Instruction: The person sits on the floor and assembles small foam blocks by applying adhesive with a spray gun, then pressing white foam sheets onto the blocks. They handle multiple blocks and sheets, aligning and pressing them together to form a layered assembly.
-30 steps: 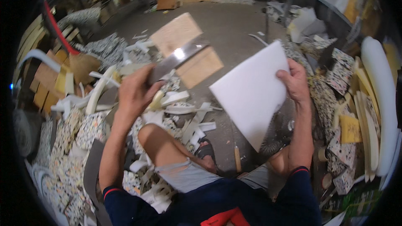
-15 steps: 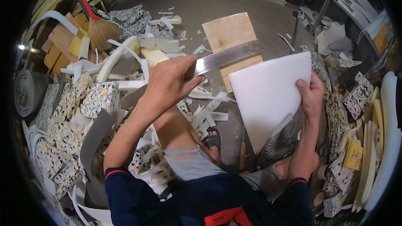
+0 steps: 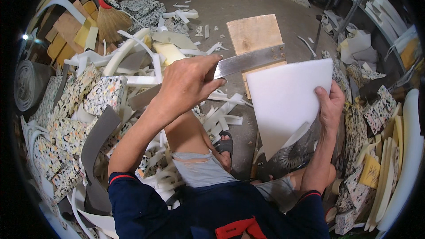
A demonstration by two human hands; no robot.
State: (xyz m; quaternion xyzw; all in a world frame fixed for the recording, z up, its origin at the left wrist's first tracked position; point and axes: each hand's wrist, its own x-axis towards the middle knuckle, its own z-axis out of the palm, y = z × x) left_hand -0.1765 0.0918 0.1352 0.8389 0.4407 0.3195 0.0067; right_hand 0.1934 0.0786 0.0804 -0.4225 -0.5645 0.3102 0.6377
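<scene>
My left hand is closed around a long flat metal blade, thumb below and fingers above. The blade's right end is fixed with several screws or rivets to a pale wooden board. In my right hand is a thin white foam sheet, tapering toward its lower end, with the thumb on its face and the fingers behind. Its upper left corner lies close beside the board and just below the blade. A thin curved flap shows at the sheet's lower right edge.
Foam offcuts and speckled foam blocks pile up at left. A straw broom and a grey roll stand beyond. Yellowish foam strips line the right side. My sandalled foot rests on the floor.
The foam sheet has turned slightly clockwise, its top edge now more level, and sits a little further left against the board. The whole view has shifted slightly. Both grips stay the same.
</scene>
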